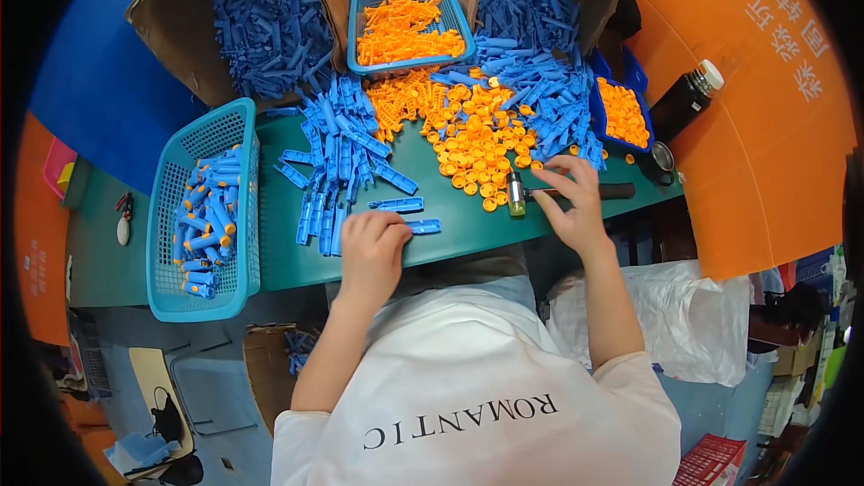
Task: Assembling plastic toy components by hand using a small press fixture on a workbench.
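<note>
Over the front edge of the green table, my left hand [371,247] has its fingers closed on the end of a blue plastic half-shell [425,227]. Another blue half-shell [397,204] lies just beyond it. My right hand [579,204] is open, thumb and fingers apart, above a small hammer [617,191] with a dark handle and a clear yellowish head end. Its fingertips reach the edge of a pile of round orange caps [477,144]. Loose blue half-shells [337,144] are heaped beyond my left hand.
A light-blue basket [250,252] at left holds blue tubes with orange ends. Farther back stand a blue basket [360,9] of orange parts and cardboard boxes [171,13] of blue pieces. At right are a dark-blue tray [621,141] of orange parts and a black bottle [681,103].
</note>
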Available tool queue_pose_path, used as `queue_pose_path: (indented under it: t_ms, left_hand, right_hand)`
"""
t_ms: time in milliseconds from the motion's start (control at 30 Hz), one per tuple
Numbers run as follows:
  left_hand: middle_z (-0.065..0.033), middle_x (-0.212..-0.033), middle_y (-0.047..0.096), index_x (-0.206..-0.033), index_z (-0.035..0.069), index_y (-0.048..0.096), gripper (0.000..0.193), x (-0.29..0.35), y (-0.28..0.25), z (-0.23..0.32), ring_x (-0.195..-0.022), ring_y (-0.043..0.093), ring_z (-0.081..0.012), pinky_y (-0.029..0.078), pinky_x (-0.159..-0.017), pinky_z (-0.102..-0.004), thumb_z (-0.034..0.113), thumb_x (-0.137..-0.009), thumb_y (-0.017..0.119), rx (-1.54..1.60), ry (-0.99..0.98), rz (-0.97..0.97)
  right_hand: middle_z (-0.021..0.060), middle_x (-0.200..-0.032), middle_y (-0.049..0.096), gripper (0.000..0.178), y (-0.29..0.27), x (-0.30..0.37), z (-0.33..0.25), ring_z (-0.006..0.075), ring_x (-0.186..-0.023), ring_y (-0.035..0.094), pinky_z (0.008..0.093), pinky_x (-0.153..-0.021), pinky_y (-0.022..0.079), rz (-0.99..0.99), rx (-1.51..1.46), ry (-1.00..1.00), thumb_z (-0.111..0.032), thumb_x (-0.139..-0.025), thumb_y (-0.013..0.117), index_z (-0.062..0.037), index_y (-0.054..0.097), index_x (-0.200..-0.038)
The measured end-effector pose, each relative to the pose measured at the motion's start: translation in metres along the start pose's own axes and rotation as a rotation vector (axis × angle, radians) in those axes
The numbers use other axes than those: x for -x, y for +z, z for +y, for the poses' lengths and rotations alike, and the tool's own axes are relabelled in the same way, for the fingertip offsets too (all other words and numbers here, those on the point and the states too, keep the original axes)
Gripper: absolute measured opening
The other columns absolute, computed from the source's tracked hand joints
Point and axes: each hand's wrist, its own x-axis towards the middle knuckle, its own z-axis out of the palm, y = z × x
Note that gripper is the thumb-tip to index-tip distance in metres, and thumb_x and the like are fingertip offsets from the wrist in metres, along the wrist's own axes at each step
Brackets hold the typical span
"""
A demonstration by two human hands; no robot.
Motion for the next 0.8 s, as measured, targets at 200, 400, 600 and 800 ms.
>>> queue_pose_path:
  t_ms: [200,400,600,800]
  left_hand:
    - [-0.0071,-0.101,0.065,-0.091,0.008,0.069,0.013,0.008,0.015,0.028,-0.094,0.059,-0.0300,0.043,-0.084,-0.0418,0.005,-0.081,0.076,0.106,-0.104,0.016]
    - [-0.0077,-0.104,0.067,-0.097,0.008,0.071,0.019,0.009,0.005,0.014,-0.099,0.060,-0.0293,0.044,-0.083,-0.0413,0.011,-0.081,0.080,0.236,-0.125,-0.005]
    - [-0.0085,-0.101,0.069,-0.102,0.007,0.071,0.023,0.017,0.012,0.012,-0.095,0.062,-0.0314,0.047,-0.083,-0.0403,0.011,-0.081,0.079,0.254,-0.123,0.005]
    - [-0.0143,-0.114,0.069,-0.120,0.002,0.067,0.050,0.012,-0.006,0.010,-0.107,0.061,-0.0349,0.049,-0.091,-0.0420,0.013,-0.075,0.085,0.413,-0.239,-0.030]
  right_hand:
    - [0.0089,-0.099,0.068,0.020,0.075,-0.046,-0.032,0.0293,-0.101,0.063,0.0420,-0.087,0.048,-0.137,0.000,-0.024,-0.011,-0.079,0.078,-0.0053,0.075,-0.098]
    - [0.0092,-0.102,0.067,0.022,0.125,-0.125,-0.008,0.0297,-0.104,0.062,0.0432,-0.087,0.050,-0.207,0.187,-0.057,-0.021,-0.081,0.079,-0.0057,0.075,-0.097]
    - [0.0120,-0.099,0.068,0.028,0.154,-0.149,-0.012,0.0324,-0.103,0.063,0.0466,-0.088,0.050,-0.436,0.321,0.096,-0.029,-0.078,0.082,-0.0027,0.075,-0.080]
    - [0.0130,-0.090,0.072,0.018,0.116,-0.126,-0.039,0.0257,-0.078,0.069,0.0370,-0.073,0.055,-0.152,-0.559,0.298,-0.015,-0.083,0.079,0.0007,0.072,-0.090]
